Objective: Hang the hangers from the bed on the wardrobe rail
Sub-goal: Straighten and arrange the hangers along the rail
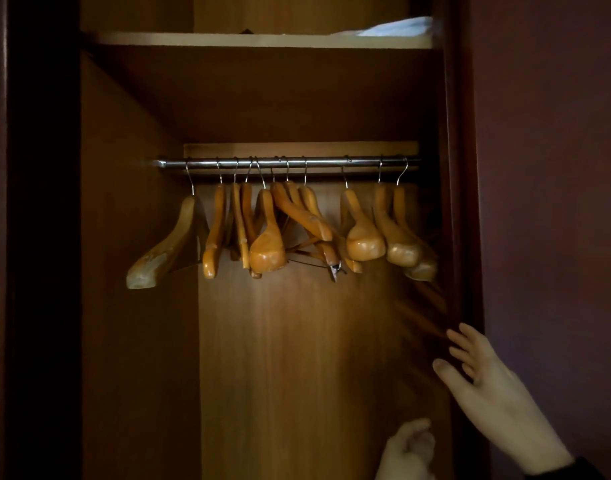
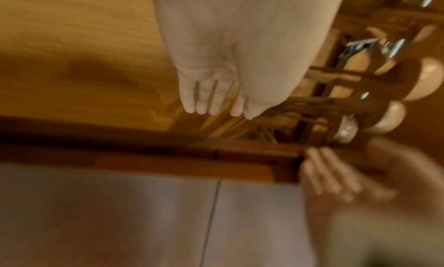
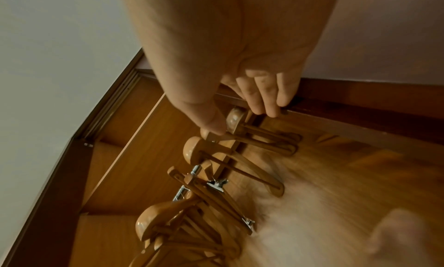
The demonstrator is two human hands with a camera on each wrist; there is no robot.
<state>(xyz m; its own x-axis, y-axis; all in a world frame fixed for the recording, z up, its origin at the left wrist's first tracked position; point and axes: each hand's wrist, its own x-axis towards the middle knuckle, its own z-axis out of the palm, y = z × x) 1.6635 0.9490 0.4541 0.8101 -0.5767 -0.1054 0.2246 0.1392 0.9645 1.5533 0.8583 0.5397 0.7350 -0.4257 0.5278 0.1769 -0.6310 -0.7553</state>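
A chrome wardrobe rail (image 1: 290,163) carries several light wooden hangers (image 1: 267,237), bunched at the middle and the right end; they also show from below in the wrist views (image 3: 192,151) (image 2: 423,81). The rightmost hanger (image 1: 420,268) hangs close to the wardrobe's right wall. My right hand (image 1: 477,368) is below it at the lower right, fingers spread, holding nothing (image 3: 252,104). My left hand (image 1: 408,448) is lower, at the bottom edge, blurred and empty; its fingers look nearly straight in the left wrist view (image 2: 211,100).
A shelf (image 1: 228,39) runs above the rail with a white folded cloth (image 1: 397,27) at its right. The dark wardrobe frame (image 1: 467,202) stands right of my hand, a side panel (image 1: 124,271) on the left. Below lies grey floor (image 2: 120,214).
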